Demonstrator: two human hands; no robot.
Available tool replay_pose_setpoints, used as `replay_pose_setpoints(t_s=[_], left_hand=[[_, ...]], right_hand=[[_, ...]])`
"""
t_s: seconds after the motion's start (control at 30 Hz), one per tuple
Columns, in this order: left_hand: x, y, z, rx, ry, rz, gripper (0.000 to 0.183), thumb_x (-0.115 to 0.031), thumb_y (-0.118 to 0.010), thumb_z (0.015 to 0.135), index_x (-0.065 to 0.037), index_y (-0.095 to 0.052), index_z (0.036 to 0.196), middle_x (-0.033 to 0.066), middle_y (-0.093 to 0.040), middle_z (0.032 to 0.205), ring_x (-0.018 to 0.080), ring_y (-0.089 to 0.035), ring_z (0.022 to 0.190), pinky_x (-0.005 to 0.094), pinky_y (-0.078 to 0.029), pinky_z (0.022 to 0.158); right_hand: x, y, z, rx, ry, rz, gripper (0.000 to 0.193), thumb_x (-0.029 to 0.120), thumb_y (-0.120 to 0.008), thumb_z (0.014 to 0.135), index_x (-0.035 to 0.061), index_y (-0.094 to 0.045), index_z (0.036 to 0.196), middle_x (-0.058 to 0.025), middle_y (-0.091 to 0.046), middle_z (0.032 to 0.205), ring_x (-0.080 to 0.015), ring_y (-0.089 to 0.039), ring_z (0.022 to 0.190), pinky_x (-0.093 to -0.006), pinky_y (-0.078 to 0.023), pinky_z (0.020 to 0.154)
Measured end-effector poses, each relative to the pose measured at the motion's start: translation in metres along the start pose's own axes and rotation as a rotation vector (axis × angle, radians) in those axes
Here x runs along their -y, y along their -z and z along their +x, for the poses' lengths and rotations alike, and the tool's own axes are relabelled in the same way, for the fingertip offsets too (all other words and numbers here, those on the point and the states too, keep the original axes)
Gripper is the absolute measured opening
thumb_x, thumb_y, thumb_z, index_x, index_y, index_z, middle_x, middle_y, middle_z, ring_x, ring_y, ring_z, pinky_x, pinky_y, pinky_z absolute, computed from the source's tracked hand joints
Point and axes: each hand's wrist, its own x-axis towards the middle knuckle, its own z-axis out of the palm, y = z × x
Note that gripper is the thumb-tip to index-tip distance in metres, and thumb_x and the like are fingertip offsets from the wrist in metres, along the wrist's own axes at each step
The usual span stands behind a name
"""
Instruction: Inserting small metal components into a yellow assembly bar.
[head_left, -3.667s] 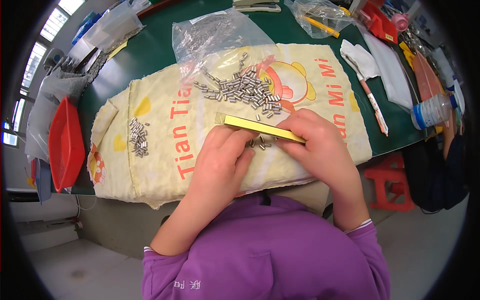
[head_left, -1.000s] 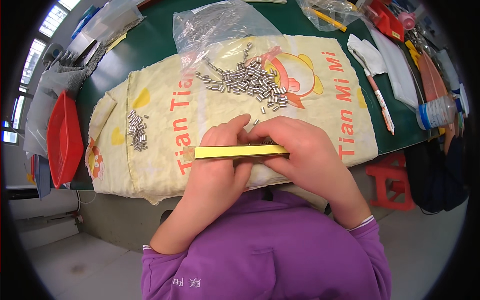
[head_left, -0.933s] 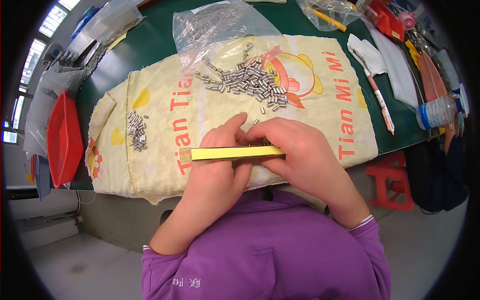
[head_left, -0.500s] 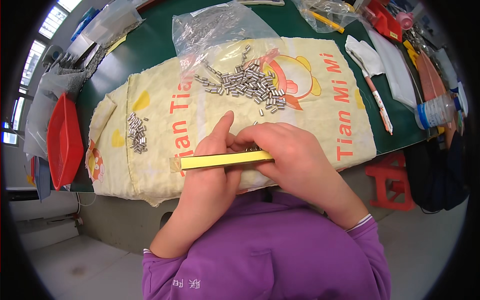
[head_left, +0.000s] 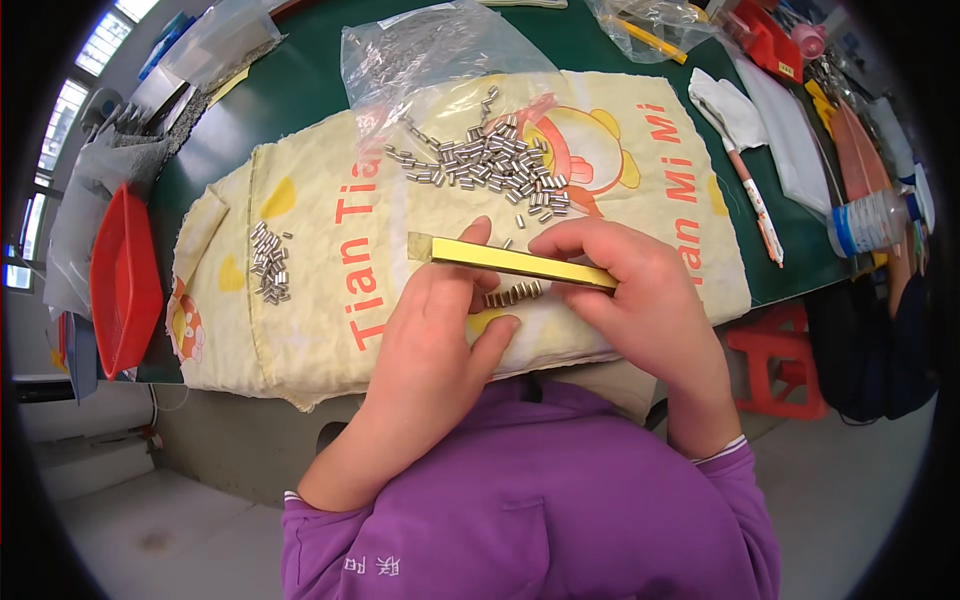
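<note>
My right hand [head_left: 640,275] grips the right end of a narrow yellow-faced bar [head_left: 520,262] with dark edges and a clear, tape-like piece at its left end. My left hand [head_left: 435,315] is beneath the bar's left part, thumb standing apart; some of its fingers are hidden behind the bar. Between my hands, just below the bar, is a neat row of short metal pins [head_left: 513,294]. Beyond the hands lies a loose heap of similar silvery pins [head_left: 500,162], with a few strays near my fingertips. A smaller pile of pins [head_left: 270,265] sits to the left.
A yellow printed cloth [head_left: 320,200] covers much of the green table [head_left: 310,70]. A clear plastic bag [head_left: 440,50] of pins lies at the back. A red tray [head_left: 125,285] stands left; a pen [head_left: 757,210], white cloth [head_left: 728,110] and plastic bottle [head_left: 870,225] are right.
The bar has moved up and right and tilted, its right end lower. My left thumb has spread away from it, and the row of pins now shows between my hands.
</note>
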Motion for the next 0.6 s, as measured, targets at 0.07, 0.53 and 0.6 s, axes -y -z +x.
replay_pose_setpoints(t_s=[0.07, 0.53, 0.6], left_hand=[[0.002, -0.004, 0.001, -0.008, -0.029, 0.008, 0.055, 0.002, -0.072, 0.083, 0.005, -0.048, 0.133, 0.0148, -0.062, 0.113, 0.0309, -0.062, 0.096, 0.0408, -0.054, 0.082], [0.009, -0.002, -0.001, -0.061, -0.059, 0.058, 0.072, 0.0, -0.078, 0.079, 0.001, -0.043, 0.142, 0.0107, -0.06, 0.109, 0.025, -0.057, 0.09, 0.038, -0.051, 0.081], [0.009, -0.001, -0.001, -0.063, -0.064, 0.05, 0.072, 0.0, -0.078, 0.079, 0.0, -0.043, 0.142, 0.0104, -0.06, 0.108, 0.025, -0.057, 0.09, 0.0381, -0.051, 0.081]], right_hand=[[0.0, -0.003, -0.001, 0.022, 0.004, 0.035, 0.03, -0.002, -0.068, 0.079, 0.0069, -0.067, 0.108, -0.0112, -0.071, 0.102, -0.0322, -0.069, 0.094, -0.0399, -0.054, 0.08], [-0.012, -0.015, 0.025, 0.057, 0.06, -0.167, 0.016, 0.008, -0.071, 0.082, 0.0048, -0.068, 0.098, -0.0097, -0.062, 0.095, -0.0313, -0.064, 0.09, -0.0428, -0.052, 0.076], [-0.015, -0.01, 0.023, 0.034, 0.084, -0.19, 0.014, 0.009, -0.071, 0.083, 0.0042, -0.068, 0.096, -0.0102, -0.061, 0.092, -0.0315, -0.064, 0.089, -0.0429, -0.051, 0.075]])
